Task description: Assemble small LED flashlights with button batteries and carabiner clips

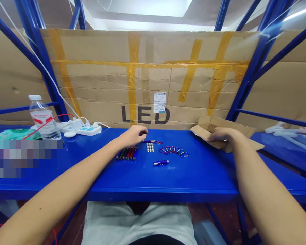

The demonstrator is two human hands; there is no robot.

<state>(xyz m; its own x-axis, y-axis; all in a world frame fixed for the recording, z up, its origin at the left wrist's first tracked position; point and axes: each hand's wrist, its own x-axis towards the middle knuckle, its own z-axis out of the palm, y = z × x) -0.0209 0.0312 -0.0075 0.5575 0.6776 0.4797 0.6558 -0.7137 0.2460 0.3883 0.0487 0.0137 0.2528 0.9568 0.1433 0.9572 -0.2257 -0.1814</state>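
Note:
My left hand [134, 135] is at the back of the blue table [193, 177], its fingers curled; what they hold, if anything, is hidden. Just by its fingertips lies a purple mini flashlight [151, 141] with a carabiner on its end. My right hand [221, 134] grips an open cardboard box [241, 131] at its left flap, some fingers out of sight. Between the hands are silver button cells [150, 147] in rows and a fan of coloured carabiners [173, 150]. Another purple flashlight tube [160, 163] lies nearer me. Several coloured flashlight tubes [127, 153] form a row below my left wrist.
A water bottle [44, 117], a white power strip [88, 129] with cables and a green packet [16, 134] stand at the left. Behind the table rises a taped cardboard wall [104, 88], framed by blue metal posts [247, 81]. White plastic strips [287, 132] lie at the far right.

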